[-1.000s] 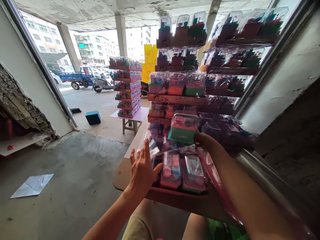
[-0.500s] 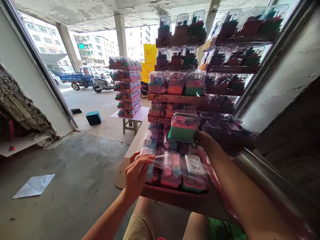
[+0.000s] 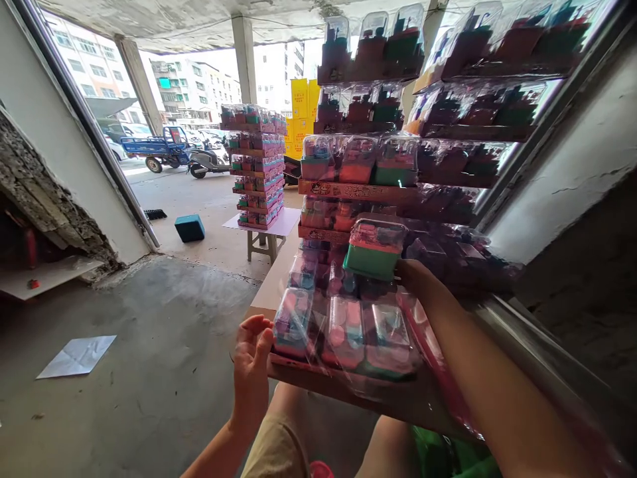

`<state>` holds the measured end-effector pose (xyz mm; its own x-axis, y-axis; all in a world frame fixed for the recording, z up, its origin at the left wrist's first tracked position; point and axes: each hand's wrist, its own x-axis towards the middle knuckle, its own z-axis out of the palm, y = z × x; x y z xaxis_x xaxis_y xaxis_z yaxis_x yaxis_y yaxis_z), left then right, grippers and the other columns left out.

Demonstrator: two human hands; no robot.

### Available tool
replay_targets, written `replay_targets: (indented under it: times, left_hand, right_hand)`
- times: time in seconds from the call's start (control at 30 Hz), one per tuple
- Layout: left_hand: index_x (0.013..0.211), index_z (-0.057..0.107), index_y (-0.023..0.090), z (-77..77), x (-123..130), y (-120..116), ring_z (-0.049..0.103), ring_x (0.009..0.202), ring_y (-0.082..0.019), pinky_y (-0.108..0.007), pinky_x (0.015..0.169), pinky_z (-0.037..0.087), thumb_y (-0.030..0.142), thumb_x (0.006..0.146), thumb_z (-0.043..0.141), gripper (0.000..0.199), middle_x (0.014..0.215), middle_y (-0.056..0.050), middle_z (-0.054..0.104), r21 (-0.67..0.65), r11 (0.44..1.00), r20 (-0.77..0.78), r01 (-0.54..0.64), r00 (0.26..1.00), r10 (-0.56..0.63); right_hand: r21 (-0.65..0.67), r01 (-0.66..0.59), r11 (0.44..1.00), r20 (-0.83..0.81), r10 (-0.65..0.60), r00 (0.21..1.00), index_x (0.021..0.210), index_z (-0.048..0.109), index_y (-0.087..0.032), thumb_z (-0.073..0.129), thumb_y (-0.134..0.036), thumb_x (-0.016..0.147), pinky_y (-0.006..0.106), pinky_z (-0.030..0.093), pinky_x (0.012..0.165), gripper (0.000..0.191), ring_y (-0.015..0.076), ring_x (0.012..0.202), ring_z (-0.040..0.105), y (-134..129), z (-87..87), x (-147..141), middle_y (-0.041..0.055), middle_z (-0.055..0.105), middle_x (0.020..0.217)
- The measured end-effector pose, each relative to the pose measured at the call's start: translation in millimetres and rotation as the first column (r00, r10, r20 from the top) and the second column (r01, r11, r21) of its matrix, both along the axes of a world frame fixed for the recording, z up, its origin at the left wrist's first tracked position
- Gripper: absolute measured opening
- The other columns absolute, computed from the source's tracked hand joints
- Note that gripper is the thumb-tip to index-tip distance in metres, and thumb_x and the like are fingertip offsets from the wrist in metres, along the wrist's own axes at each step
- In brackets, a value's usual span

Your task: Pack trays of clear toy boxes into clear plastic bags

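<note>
Probably the green box (image 3: 377,240) is light; hold its stiff base (image 3: 371,263). The right hand (image 3: 412,275) has it above the far right of the tray (image 3: 294,363). I can't tell if the curled left hand (image 3: 251,352) pinches anything.

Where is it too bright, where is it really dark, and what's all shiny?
Head view: daylight washes out the buildings at the back; also head view: the right hand looks shadowy; head view again: shiny streaks cross the clear film over the boxes.
</note>
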<state>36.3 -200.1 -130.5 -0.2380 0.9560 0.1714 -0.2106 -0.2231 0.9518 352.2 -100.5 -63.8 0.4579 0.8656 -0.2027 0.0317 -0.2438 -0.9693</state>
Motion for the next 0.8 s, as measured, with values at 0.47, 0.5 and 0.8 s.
replay_targets:
  times: [0.47, 0.5, 0.8]
  left_hand:
    - [0.103, 0.060, 0.004, 8.4, 21.6, -16.9, 0.066, 0.069, -0.019, -0.030, 0.062, 0.052, 0.054, 0.088, 0.040, 0.056, 0.082, -0.011, 0.067, -0.126, 0.371, 0.927, 0.920, 0.243, -0.287]
    - [0.104, 0.060, 0.005, 8.2, 24.5, -16.1, 0.065, 0.068, -0.018, -0.027, 0.060, 0.052, 0.054, 0.086, 0.044, 0.055, 0.080, -0.010, 0.067, -0.068, 0.360, 0.943, 0.930, 0.178, -0.282]
    - [0.081, 0.054, 0.010, 11.4, 38.9, -17.1, 0.042, 0.048, -0.004, -0.007, 0.037, 0.032, 0.033, 0.083, 0.060, 0.024, 0.056, 0.005, 0.039, 0.142, 0.414, 0.982, 0.899, -0.075, -0.175]
  right_hand:
    - [0.024, -0.778, 0.628, 0.975, 0.157, 0.157, 0.129, 0.046, -0.030, 0.057, -0.060, 0.073, 0.043, 0.038, 0.097, 0.064, 0.0300, 0.124, 0.042, -165.6, 4.9, -85.4, 0.0079, 0.048, 0.134]
    - [-0.027, -0.763, 0.646, 0.993, 0.105, 0.054, 0.132, 0.043, -0.029, 0.059, -0.052, 0.075, 0.044, 0.037, 0.098, 0.063, 0.0299, 0.125, 0.040, -169.3, 0.4, -87.2, 0.0080, 0.046, 0.135]
    - [0.066, -0.745, 0.664, 0.993, -0.118, -0.018, 0.112, 0.060, -0.028, 0.044, -0.020, 0.088, 0.035, 0.045, 0.089, 0.030, 0.0188, 0.107, 0.058, -168.2, -21.2, -70.9, -0.0004, 0.066, 0.110]
